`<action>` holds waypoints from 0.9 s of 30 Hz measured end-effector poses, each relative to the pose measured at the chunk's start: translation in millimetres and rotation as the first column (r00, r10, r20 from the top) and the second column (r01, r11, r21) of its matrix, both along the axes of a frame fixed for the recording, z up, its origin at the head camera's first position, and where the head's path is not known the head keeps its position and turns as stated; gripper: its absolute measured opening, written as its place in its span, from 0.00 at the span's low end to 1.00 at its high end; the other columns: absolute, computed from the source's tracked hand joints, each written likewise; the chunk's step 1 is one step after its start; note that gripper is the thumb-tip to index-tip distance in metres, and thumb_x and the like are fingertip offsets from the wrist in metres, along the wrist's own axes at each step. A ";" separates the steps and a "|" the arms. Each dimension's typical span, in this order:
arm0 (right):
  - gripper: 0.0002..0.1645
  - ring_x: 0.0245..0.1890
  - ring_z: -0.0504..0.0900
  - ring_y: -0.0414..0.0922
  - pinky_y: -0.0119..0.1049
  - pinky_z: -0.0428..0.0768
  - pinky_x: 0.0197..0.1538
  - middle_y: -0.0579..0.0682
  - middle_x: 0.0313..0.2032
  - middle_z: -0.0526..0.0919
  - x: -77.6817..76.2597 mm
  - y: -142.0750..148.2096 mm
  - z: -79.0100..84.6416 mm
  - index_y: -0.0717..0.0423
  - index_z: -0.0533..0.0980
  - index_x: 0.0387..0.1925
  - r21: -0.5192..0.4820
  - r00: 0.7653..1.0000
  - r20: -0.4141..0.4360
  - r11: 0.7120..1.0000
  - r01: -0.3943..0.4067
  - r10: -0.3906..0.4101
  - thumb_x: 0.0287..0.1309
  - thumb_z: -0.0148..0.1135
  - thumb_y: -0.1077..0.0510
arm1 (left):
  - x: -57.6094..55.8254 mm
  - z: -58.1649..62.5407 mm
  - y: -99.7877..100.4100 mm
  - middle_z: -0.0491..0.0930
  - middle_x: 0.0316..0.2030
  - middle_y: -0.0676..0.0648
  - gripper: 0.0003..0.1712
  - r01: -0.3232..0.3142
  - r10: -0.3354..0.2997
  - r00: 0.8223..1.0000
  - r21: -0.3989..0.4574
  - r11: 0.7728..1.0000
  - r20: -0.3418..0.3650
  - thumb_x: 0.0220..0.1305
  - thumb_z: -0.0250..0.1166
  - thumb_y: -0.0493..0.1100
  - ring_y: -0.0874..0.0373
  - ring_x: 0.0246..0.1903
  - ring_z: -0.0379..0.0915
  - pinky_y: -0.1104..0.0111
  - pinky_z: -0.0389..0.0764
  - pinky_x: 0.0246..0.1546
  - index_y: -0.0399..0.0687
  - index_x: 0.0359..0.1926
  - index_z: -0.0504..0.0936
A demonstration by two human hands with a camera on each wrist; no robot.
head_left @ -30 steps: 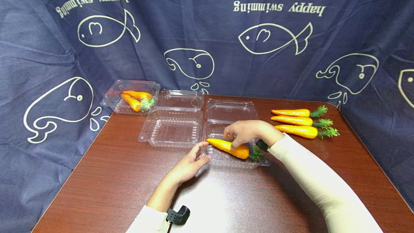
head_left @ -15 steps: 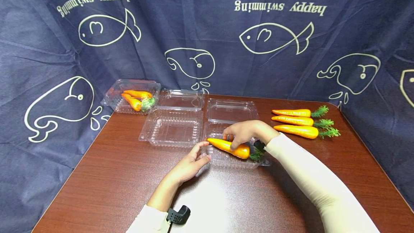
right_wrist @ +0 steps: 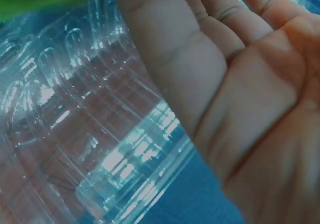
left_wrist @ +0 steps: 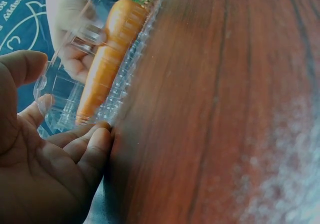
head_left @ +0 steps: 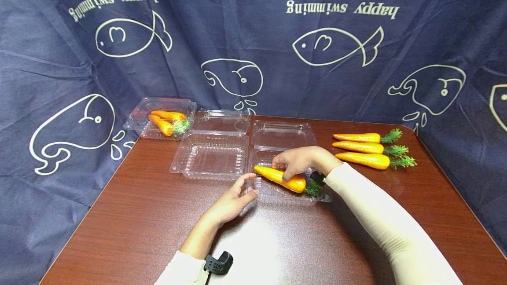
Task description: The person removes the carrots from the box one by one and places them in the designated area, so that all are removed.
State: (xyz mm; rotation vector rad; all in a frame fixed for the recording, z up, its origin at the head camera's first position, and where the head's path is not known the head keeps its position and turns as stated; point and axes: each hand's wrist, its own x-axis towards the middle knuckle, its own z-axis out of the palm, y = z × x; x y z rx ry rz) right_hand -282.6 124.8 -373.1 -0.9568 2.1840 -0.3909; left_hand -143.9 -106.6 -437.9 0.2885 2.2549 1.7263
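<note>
In the head view, my right hand (head_left: 299, 161) holds an orange carrot (head_left: 293, 184) with green leaves between thumb and fingers. The carrot lies slantwise within the near part of a lidded clear plastic container (head_left: 285, 197), its tip toward the left. My left hand (head_left: 231, 201) rests at that container's left edge, fingers spread and only lightly bent. Through the clear wall in the left wrist view, the carrot (left_wrist: 107, 59) shows with the right hand behind it. The right wrist view has my right palm (right_wrist: 260, 94) beside the ribbed plastic (right_wrist: 65, 109).
Another clear container (head_left: 214, 155) stands left of it with its lid folded back. Farther back left, a third container (head_left: 136, 115) has two carrots (head_left: 161, 124) inside. Three carrots (head_left: 358, 147) lie in a row on the brown table (head_left: 138, 214) at right. A blue curtain (head_left: 245, 21) hangs behind.
The carrot in my right hand has risen slightly, its tip now a bit higher and clearer of my left fingertips. My left hand stays in place.
</note>
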 end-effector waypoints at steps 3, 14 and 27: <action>0.24 0.39 0.75 0.43 0.37 0.74 0.45 0.48 0.39 0.78 0.9 2.1 4.4 0.54 0.75 0.49 -0.011 1.000 -0.020 1.000 0.008 -0.008 0.48 0.70 0.60 | 0.3 0.9 0.3 0.55 0.72 0.32 0.30 0.002 -0.002 1.000 0.004 1.000 -0.002 0.70 0.60 0.49 0.34 0.69 0.54 0.43 0.57 0.67 0.56 0.70 0.64; 0.23 0.36 0.76 0.44 0.37 0.75 0.40 0.47 0.36 0.79 8.3 8.9 28.0 0.52 0.76 0.47 -0.063 0.998 -0.029 0.996 0.058 -0.060 0.47 0.70 0.62 | 1.3 0.5 0.4 0.56 0.72 0.32 0.31 0.007 -0.007 1.000 0.002 1.000 -0.011 0.71 0.59 0.49 0.34 0.69 0.54 0.43 0.57 0.67 0.53 0.71 0.63; 0.21 0.24 0.76 0.42 0.35 0.77 0.28 0.49 0.33 0.79 21.3 31.1 58.4 0.53 0.74 0.46 -0.136 0.994 -0.016 0.986 0.102 -0.105 0.48 0.65 0.67 | 2.6 1.7 0.7 0.56 0.72 0.31 0.31 0.004 -0.004 1.000 -0.006 1.000 -0.014 0.71 0.59 0.49 0.34 0.69 0.53 0.42 0.57 0.66 0.53 0.71 0.63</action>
